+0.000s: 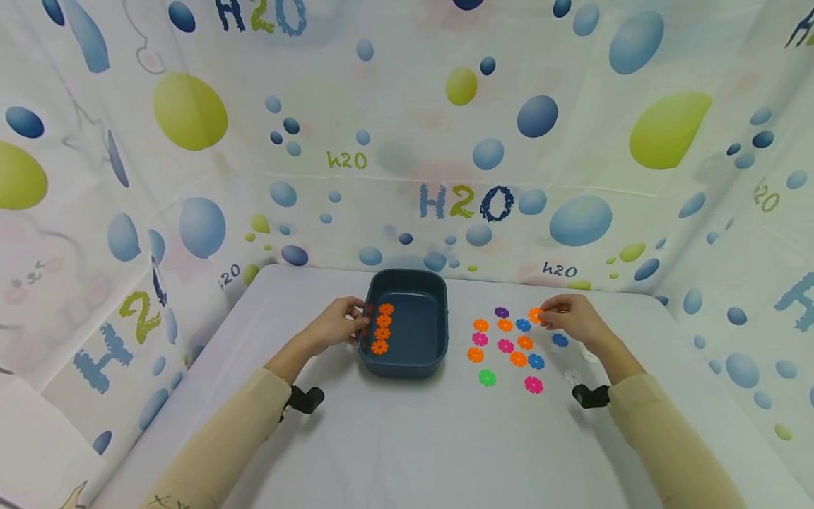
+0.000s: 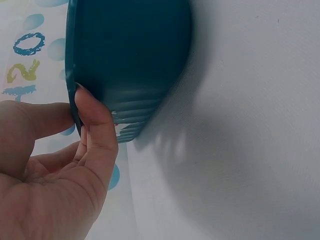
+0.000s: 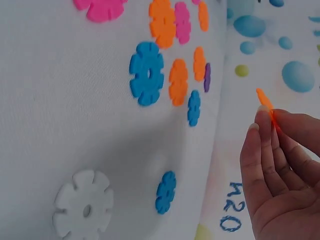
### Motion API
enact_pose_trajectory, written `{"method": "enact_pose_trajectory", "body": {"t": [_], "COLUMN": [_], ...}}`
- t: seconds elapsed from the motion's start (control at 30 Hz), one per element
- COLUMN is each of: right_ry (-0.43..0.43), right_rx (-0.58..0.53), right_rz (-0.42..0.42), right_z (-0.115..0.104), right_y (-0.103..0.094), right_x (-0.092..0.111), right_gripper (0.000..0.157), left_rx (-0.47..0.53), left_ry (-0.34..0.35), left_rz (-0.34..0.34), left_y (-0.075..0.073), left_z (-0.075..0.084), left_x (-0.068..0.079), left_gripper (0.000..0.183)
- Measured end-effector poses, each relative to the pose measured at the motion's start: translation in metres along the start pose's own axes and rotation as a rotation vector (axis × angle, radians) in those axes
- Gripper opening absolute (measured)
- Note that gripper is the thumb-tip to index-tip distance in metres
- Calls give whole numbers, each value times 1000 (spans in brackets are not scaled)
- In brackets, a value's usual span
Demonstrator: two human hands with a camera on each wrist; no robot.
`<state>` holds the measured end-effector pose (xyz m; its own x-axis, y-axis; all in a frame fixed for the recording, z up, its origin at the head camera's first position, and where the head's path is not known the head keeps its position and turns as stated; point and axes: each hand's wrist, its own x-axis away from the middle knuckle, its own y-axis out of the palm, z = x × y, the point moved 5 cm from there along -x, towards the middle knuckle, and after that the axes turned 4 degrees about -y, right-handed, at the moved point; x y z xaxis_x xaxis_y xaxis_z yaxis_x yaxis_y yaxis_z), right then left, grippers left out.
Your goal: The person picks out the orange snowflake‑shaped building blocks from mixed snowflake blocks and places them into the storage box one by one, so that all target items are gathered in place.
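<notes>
My left hand (image 1: 332,325) grips the left rim of a dark blue plastic basin (image 1: 420,322); in the left wrist view, thumb and fingers pinch the basin's wall (image 2: 130,55) from both sides. Several orange snowflake discs (image 1: 383,333) lie in a row along the basin's left side. My right hand (image 1: 577,322) is raised over the table at the right, pinching one orange snowflake disc (image 3: 265,99) between thumb and fingertips. Below it lie loose snowflake discs, among them a blue one (image 3: 147,73), a white one (image 3: 75,200) and a pink one (image 1: 533,384).
Between the basin and my right hand, more discs are scattered: a green one (image 1: 487,377), a purple one (image 1: 502,312) and several orange ones. The white cloth-covered table (image 1: 407,438) meets a patterned curtain (image 1: 394,212) behind and at both sides.
</notes>
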<state>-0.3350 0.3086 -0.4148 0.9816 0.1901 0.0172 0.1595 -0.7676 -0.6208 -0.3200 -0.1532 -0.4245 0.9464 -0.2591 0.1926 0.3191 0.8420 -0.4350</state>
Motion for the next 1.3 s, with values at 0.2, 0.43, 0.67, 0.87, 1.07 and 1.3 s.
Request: {"method": "enact_pose_trajectory", "body": {"t": [0.2,0.43,0.67,0.87,1.07,1.3], "right_ry": [-13,-52,-85,-124,-140,-188], "right_rx": [0,-2,-25,-44,-67,-102], "right_rz": [-13,-31,-66,-89,-115,-145], "right_z": [-10,-26,-43,-56,-70,-93], "right_y": [7,19,35,47,61,77], "right_x": [1,3,3,1,-1,-4], "right_gripper": [31,31,27,26,23,20], "left_rx": [0,0,-8,-11,-12,-13], "left_ry": [0,-15,-9,-10,-18,-5], "left_rz": [-5,-1,-3,3,5,7], "left_y": [-1,-1,0,0,0,0], "left_z": [0,-1,-2,-3,-3,-1], "left_x": [0,0,0,0,0,0], "left_gripper": [40,41,42,42,42,43]}}
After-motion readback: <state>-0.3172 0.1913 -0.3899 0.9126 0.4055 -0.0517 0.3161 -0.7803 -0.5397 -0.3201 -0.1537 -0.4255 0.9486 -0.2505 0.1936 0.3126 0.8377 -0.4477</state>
